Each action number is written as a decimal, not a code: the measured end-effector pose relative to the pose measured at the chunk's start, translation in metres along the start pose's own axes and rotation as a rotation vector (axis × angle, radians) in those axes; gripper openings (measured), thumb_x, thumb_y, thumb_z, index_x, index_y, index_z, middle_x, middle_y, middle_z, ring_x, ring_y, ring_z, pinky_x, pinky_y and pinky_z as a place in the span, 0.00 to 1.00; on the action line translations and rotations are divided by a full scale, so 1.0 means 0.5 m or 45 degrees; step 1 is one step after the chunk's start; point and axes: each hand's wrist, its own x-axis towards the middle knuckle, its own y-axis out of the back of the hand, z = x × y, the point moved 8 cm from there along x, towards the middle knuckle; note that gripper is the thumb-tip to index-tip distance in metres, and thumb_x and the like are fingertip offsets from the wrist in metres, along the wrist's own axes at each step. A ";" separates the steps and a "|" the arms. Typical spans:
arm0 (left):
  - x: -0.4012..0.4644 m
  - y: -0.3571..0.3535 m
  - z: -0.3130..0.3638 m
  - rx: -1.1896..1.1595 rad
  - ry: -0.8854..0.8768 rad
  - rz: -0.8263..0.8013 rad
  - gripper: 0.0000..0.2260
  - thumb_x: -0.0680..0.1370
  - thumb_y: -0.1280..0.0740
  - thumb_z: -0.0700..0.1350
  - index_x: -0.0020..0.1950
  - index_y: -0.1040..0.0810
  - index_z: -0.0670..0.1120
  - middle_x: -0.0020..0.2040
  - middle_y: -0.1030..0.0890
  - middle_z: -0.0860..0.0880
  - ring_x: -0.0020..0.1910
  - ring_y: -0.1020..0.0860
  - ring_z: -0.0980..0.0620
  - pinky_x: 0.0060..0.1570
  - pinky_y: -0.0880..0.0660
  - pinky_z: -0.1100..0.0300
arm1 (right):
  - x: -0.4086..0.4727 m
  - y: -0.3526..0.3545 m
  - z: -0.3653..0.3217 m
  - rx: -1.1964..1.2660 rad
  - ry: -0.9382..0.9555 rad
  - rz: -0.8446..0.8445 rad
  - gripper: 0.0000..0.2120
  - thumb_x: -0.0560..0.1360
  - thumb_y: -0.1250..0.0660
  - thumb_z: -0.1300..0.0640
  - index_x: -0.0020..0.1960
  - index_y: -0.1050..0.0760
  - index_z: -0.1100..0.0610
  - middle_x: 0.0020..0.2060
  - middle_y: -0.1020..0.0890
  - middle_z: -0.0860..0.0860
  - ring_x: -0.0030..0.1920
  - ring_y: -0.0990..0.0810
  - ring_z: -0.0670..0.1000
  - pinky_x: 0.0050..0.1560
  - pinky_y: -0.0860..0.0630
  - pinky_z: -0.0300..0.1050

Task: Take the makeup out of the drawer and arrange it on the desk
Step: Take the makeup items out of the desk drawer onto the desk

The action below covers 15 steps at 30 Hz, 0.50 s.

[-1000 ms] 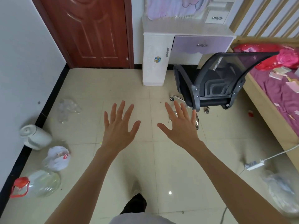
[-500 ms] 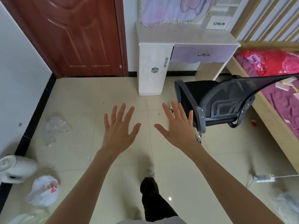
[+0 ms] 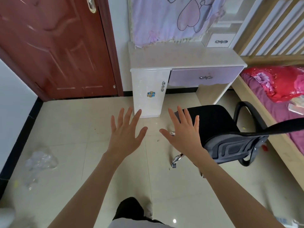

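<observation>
While both hands (image 3: 154,135) spread, holding nothing: shut drawer (image 3: 205,78) well beyond, desk (image 3: 181,58) above.

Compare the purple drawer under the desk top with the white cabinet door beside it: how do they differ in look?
The purple drawer is lilac and wider than tall; the white cabinet door is glossy white and taller than wide. The drawer's handle sits in the middle of its front; the door's handle hangs near its right edge. The door carries a blue ornament; the drawer front carries none. Both are closed, both have silver handles, and both belong to the same desk.
</observation>
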 end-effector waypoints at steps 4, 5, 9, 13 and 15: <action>0.128 -0.037 0.007 -0.008 -0.054 -0.025 0.28 0.78 0.49 0.61 0.76 0.51 0.55 0.77 0.52 0.49 0.76 0.57 0.46 0.70 0.62 0.44 | 0.112 -0.021 0.043 0.008 -0.058 -0.031 0.36 0.74 0.49 0.33 0.76 0.56 0.46 0.77 0.53 0.52 0.76 0.56 0.55 0.71 0.59 0.64; 0.159 -0.047 0.006 -0.015 -0.068 -0.036 0.28 0.78 0.49 0.61 0.76 0.50 0.55 0.77 0.52 0.49 0.76 0.56 0.46 0.71 0.61 0.43 | 0.141 -0.028 0.052 0.011 -0.073 -0.041 0.36 0.75 0.49 0.33 0.76 0.56 0.46 0.77 0.53 0.52 0.76 0.56 0.55 0.71 0.59 0.64; 0.304 -0.091 -0.013 -0.037 -0.109 -0.082 0.28 0.78 0.46 0.60 0.76 0.49 0.54 0.77 0.49 0.48 0.76 0.54 0.45 0.71 0.58 0.41 | 0.279 -0.058 0.089 -0.024 -0.131 -0.061 0.36 0.75 0.49 0.33 0.76 0.57 0.45 0.77 0.54 0.52 0.76 0.57 0.55 0.71 0.59 0.63; 0.476 -0.120 -0.037 -0.030 -0.184 -0.120 0.28 0.78 0.45 0.59 0.76 0.48 0.54 0.77 0.49 0.48 0.76 0.53 0.45 0.71 0.56 0.41 | 0.437 -0.073 0.117 0.013 -0.215 -0.051 0.35 0.75 0.48 0.33 0.76 0.56 0.46 0.77 0.54 0.52 0.76 0.57 0.54 0.71 0.58 0.63; 0.561 -0.121 -0.042 -0.048 -0.231 -0.122 0.27 0.78 0.46 0.60 0.75 0.45 0.52 0.77 0.47 0.47 0.76 0.51 0.44 0.70 0.53 0.41 | 0.510 -0.076 0.125 0.030 -0.253 -0.065 0.35 0.75 0.48 0.34 0.76 0.55 0.46 0.77 0.54 0.52 0.76 0.57 0.54 0.72 0.59 0.63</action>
